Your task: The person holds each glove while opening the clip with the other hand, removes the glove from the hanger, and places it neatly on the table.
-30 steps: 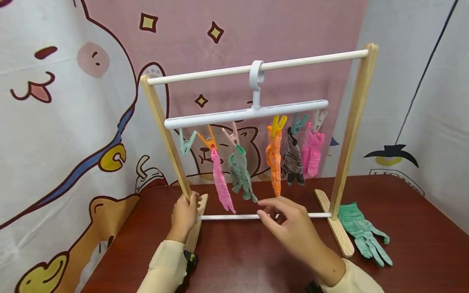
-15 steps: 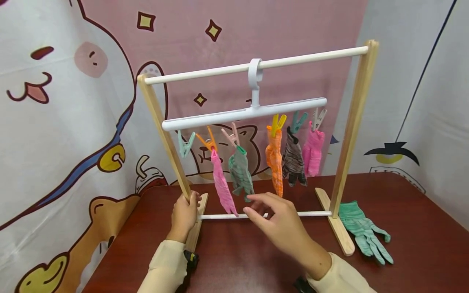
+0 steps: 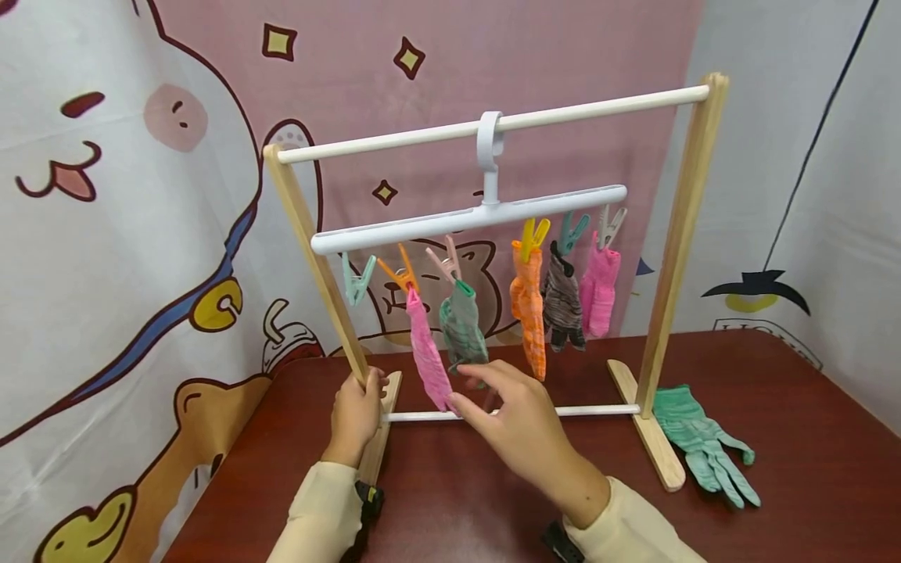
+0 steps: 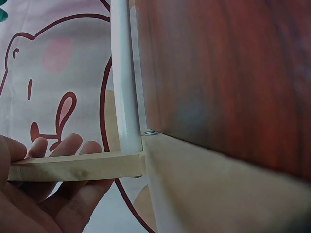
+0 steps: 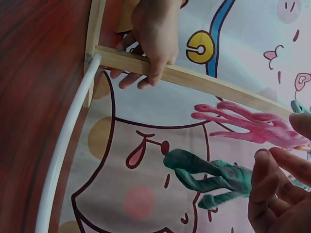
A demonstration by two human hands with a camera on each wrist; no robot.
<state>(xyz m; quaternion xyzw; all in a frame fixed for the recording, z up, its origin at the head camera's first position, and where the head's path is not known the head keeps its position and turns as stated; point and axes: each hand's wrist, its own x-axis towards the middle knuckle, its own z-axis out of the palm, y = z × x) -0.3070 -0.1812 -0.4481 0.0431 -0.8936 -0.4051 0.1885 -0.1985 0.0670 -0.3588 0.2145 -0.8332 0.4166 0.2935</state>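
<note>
My left hand [image 3: 355,414] grips the lower part of the rack's left wooden post [image 3: 310,234], fingers wrapped round it in the left wrist view. My right hand [image 3: 524,426], thumb and fingers parted and slightly bent, is at the lower ends of a pink glove [image 3: 428,352] and a grey-green glove [image 3: 462,320]; whether it touches either is unclear. An orange clothespin [image 3: 400,270] holds the pink glove, and a pale pink clothespin [image 3: 446,260] the grey-green one. Both hang from a white hanger [image 3: 422,228]. A mint clothespin [image 3: 357,281] at its left end bears no glove.
Farther right on the hanger hang an orange glove [image 3: 528,305], a dark grey glove [image 3: 563,305] and another pink glove [image 3: 600,293]. A green glove [image 3: 704,446] lies on the brown table [image 3: 450,500] by the right foot. A white lower bar [image 3: 591,410] joins the posts.
My right hand has moved left, from beneath the orange glove to the lower ends of the grey-green and left pink gloves. My left hand stays on the post.
</note>
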